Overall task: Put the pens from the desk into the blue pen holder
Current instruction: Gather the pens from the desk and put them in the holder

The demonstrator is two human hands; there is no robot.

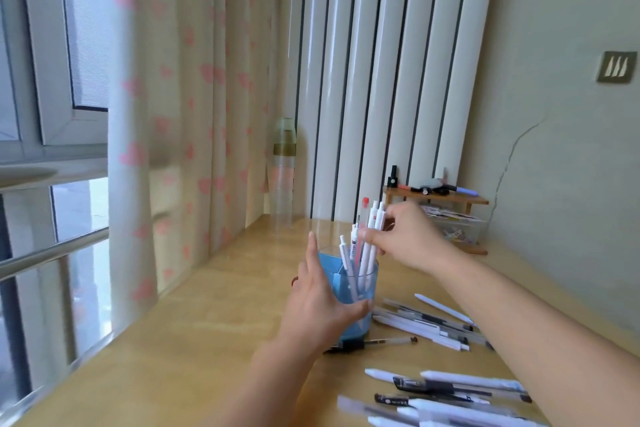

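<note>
The blue pen holder (365,282) stands upright on the wooden desk (207,340) with several white pens (349,274) standing in it. My left hand (320,302) wraps round the holder's left side, thumb across its front. My right hand (405,236) is above the holder's right rim and pinches the tops of a few white pens (372,222) whose lower ends are inside the holder. More pens lie loose on the desk: a group (426,322) right of the holder, a black pen (374,343) at its base, and a pile (450,395) near the front edge.
A tall clear bottle (282,177) stands at the back of the desk by the heart-print curtain (180,135). A small wooden shelf (436,199) with small items sits at the back right, with a clear box (457,224) under it. The window is on the left.
</note>
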